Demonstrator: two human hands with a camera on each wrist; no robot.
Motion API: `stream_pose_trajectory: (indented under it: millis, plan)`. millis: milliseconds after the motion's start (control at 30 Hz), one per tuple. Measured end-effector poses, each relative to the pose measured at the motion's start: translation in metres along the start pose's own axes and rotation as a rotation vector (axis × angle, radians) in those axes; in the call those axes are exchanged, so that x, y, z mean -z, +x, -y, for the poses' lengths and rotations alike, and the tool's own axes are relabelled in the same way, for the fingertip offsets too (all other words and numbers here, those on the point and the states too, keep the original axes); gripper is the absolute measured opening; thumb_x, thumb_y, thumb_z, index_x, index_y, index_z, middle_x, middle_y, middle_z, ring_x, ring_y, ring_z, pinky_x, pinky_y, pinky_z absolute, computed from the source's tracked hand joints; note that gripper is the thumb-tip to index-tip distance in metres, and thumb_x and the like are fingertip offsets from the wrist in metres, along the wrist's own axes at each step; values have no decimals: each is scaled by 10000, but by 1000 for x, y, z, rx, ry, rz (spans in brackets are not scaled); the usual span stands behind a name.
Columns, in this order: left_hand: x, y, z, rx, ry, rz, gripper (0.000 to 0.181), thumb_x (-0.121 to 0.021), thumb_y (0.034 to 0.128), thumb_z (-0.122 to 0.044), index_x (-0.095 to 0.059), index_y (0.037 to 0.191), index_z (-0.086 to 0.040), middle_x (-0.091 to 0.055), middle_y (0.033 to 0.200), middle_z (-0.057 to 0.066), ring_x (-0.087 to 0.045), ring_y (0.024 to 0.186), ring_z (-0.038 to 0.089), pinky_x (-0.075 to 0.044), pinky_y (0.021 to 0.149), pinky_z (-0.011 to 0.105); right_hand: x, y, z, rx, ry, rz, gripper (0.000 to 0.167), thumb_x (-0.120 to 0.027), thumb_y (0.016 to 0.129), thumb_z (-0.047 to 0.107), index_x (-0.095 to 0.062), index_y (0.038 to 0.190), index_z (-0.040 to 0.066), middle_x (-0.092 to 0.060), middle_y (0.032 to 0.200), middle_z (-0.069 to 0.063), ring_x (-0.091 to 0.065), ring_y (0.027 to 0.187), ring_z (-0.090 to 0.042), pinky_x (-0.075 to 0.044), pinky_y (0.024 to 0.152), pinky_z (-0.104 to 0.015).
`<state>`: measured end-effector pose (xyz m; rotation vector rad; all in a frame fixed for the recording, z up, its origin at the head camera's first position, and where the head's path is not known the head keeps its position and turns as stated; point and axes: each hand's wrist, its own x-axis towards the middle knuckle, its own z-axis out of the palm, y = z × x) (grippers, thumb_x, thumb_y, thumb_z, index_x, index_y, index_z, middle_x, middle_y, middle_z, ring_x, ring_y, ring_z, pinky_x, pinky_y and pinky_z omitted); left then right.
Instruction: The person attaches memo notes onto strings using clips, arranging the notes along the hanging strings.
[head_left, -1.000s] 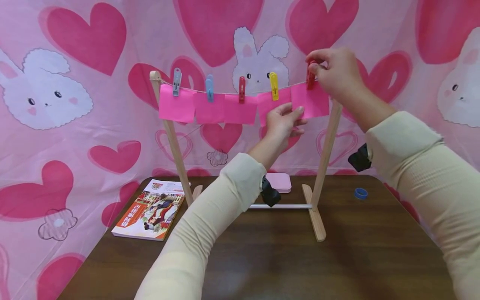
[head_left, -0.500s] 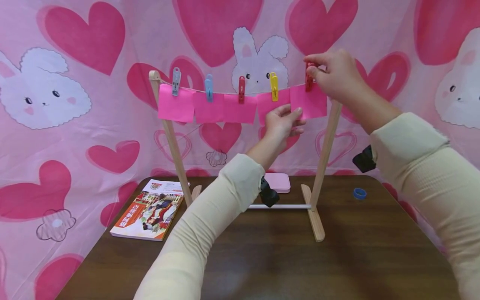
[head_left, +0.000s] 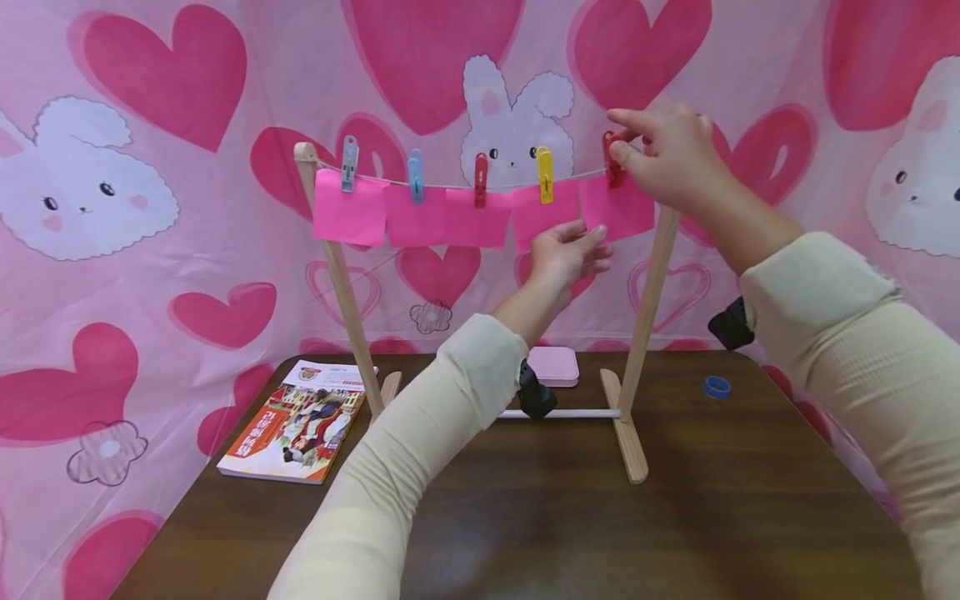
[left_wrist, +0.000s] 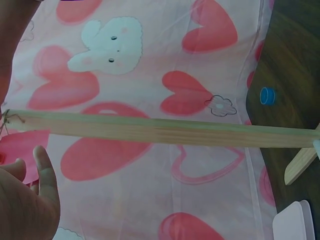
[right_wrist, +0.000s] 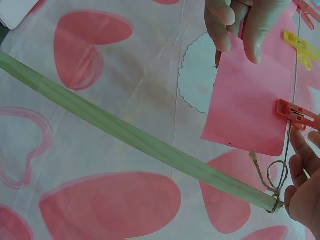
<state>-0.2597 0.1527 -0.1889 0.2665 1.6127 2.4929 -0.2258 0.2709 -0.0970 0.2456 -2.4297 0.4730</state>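
Observation:
Several pink paper squares hang from a string, each under a clothespin. In the head view my right hand [head_left: 675, 158] is at the rightmost red clothespin [head_left: 612, 162], index finger straight and thumb beside the handles. That clothespin grips the last pink paper square [head_left: 618, 204], also seen in the right wrist view under the red clothespin [right_wrist: 298, 114]. My left hand [head_left: 566, 262] is by the lower left corner of this square, fingers spread and the thumb over the corner. Nearby, a yellow clothespin [head_left: 545, 175] holds the neighbouring square [head_left: 534, 218].
A wooden frame [head_left: 647, 317] carries the string and stands on the brown table [head_left: 525, 517]. Books [head_left: 300, 425] lie at the left. A pink tin [head_left: 553, 367] sits behind the frame's white rod, and a blue ring [head_left: 717, 387] lies at the right.
My right fingers have loosened from the red clothespin, which leans slightly now. My left hand has sunk a little, and the last paper square hangs more tilted.

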Motion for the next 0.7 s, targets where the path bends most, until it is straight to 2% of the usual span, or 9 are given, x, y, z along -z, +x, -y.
stream_pose_trajectory:
  millis: [133,233,333,433,567,633,700]
  plan:
    - [2,-2,1,19,11,8,419,-700,809,-94,-584,1196,15,-671,798,72,-681,745,248,-544,609,318,0,-3,-1,19,28,-54,440,-468,946,245,-445,1379,168,-557,1208,-137,-405,1134,-304,-224,1006,-475]
    - [6,-5,5,25,22,30,393,-693,816,-81,-590,1181,25,-681,820,99,-679,746,252,-544,617,330,1,-9,-3,48,52,-129,402,-486,942,212,-501,1337,140,-581,1180,-135,-411,1151,-298,-250,1010,-463]
    - [12,-11,13,24,28,73,344,-670,833,-49,-599,1154,50,-681,909,164,-662,680,222,-543,639,354,1,-21,-8,87,46,-209,355,-506,934,197,-561,1274,112,-597,1149,-140,-417,1148,-299,-264,990,-460]
    - [22,-18,22,26,75,136,315,-643,855,-33,-601,1153,59,-648,1010,228,-642,651,197,-543,659,365,-3,-40,-14,154,31,-278,309,-546,910,176,-615,1197,87,-606,1125,-147,-435,1106,-333,-262,932,-490]
    - [41,-30,35,27,231,235,297,-631,873,-56,-612,1157,31,-647,1038,204,-666,742,250,-548,647,352,-17,-71,-25,275,14,-302,268,-613,846,97,-653,1106,45,-621,1056,-172,-472,1004,-373,-322,832,-528]
    - [54,-35,43,0,366,296,296,-632,880,-85,-616,1158,16,-657,1028,163,-667,791,275,-549,618,340,-28,-88,-32,338,15,-277,269,-639,808,50,-658,1075,29,-628,1015,-190,-486,962,-388,-339,815,-541]
    - [70,-40,52,-53,545,360,292,-630,887,-130,-626,1155,-14,-663,1020,125,-663,806,259,-545,587,320,-40,-104,-38,389,4,-239,281,-673,768,29,-662,1048,28,-631,974,-189,-506,933,-390,-364,798,-542]
